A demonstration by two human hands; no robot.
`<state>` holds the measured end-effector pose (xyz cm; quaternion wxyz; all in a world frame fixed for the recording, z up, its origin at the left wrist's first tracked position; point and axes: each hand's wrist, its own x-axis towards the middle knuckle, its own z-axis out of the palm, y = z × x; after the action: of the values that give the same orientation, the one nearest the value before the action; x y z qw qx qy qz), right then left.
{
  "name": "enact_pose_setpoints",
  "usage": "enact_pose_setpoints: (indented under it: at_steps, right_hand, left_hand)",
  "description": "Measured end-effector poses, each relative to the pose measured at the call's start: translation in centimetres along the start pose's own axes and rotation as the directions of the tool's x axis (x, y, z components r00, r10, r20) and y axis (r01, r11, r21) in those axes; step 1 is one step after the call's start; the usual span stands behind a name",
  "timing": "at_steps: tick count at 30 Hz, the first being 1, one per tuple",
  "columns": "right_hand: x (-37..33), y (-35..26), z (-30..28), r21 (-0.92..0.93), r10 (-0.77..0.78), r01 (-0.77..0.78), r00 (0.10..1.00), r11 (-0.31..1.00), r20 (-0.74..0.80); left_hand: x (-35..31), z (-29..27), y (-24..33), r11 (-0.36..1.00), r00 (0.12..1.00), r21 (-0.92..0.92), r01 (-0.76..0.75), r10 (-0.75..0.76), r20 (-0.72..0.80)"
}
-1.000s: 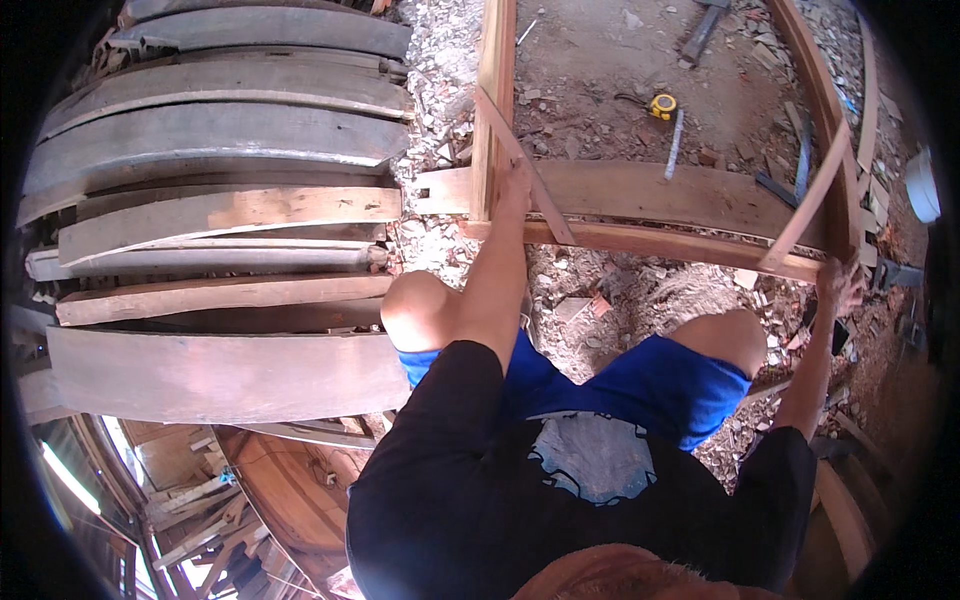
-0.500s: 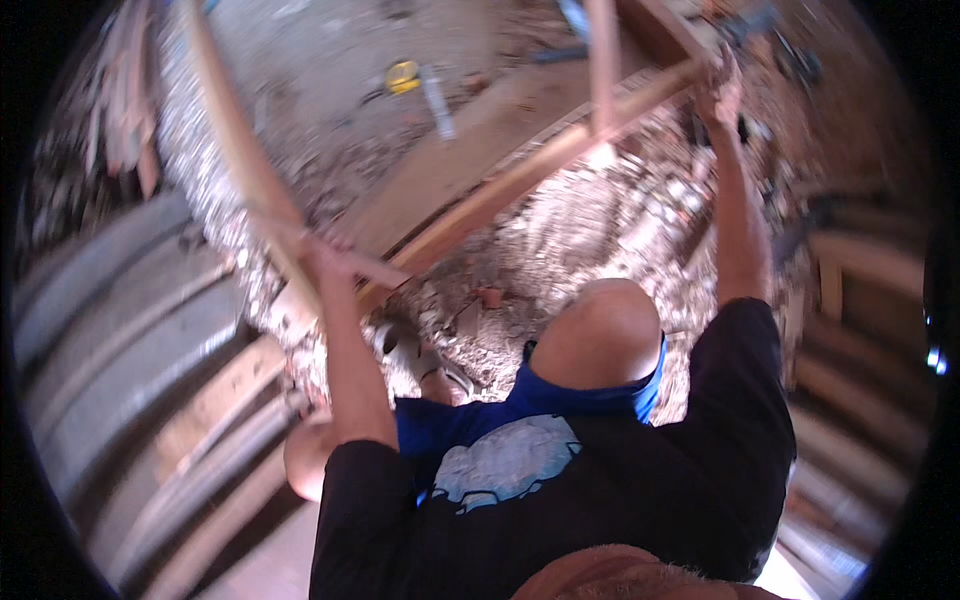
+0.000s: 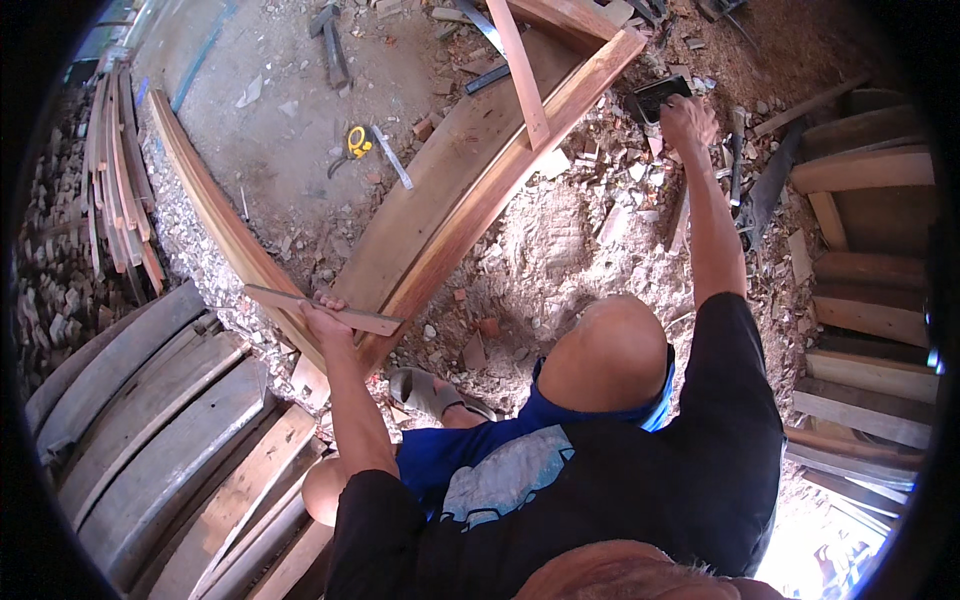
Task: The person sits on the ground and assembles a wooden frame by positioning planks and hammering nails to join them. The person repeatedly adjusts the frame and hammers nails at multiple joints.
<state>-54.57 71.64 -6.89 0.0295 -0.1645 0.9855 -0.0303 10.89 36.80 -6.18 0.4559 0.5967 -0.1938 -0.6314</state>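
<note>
My left hand (image 3: 326,316) is closed on a short wooden strip (image 3: 375,322) that lies slantwise across the corner of a wooden frame. Two long members meet near that hand: a left beam (image 3: 215,205) and a right beam (image 3: 495,200), with a wide board (image 3: 445,150) lying along the right one's inner side. My right hand (image 3: 688,124) is at a small dark open box (image 3: 655,100) on the ground, past the frame's far end. Its fingers bend over the box's edge; the fingertips and anything between them are hidden.
Inside the frame lie a yellow tape measure (image 3: 358,142) and a hammer (image 3: 333,48). Another strip (image 3: 522,75) crosses the frame's far end. A hammer-like tool (image 3: 737,155) and a saw blade (image 3: 775,190) lie right of my arm. Stacked timber (image 3: 190,460) flanks me; wood chips litter the ground.
My right hand has left the far end of the right beam and moved down to the dark box. My left hand stays at the corner strip. The frame appears lower and steadier in view.
</note>
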Motion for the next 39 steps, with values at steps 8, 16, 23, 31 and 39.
enact_pose_setpoints:
  at_steps: [8,16,23,31,39]
  right_hand:
    - [5.8,-1.3,3.3,-0.129,-0.05,0.081,0.973,0.988,0.226]
    - [5.6,2.7,3.1,0.27,-0.013,-0.001,0.999,0.963,0.052]
    - [0.3,2.9,-0.6,0.986,-0.265,-0.08,0.957,0.146,0.117]
    - [-10.2,-5.0,-2.1,0.969,-0.494,-0.229,0.856,-0.091,0.155]
    - [-17.5,-8.2,-0.9,0.915,-0.569,-0.329,0.809,-0.233,0.146]
  left_hand:
    - [0.2,0.7,-0.3,1.0,0.999,0.003,0.012,-0.012,0.038]
    - [0.2,-0.5,0.7,0.97,0.998,0.237,-0.046,0.056,-0.035]
    - [0.5,0.0,2.9,0.156,0.621,0.793,-0.589,0.715,0.32]
    - [-19.7,22.8,-10.6,0.376,0.471,0.392,-0.84,0.143,0.871]
    - [-24.4,27.2,-14.0,0.33,0.282,0.271,-0.904,-0.016,0.959]
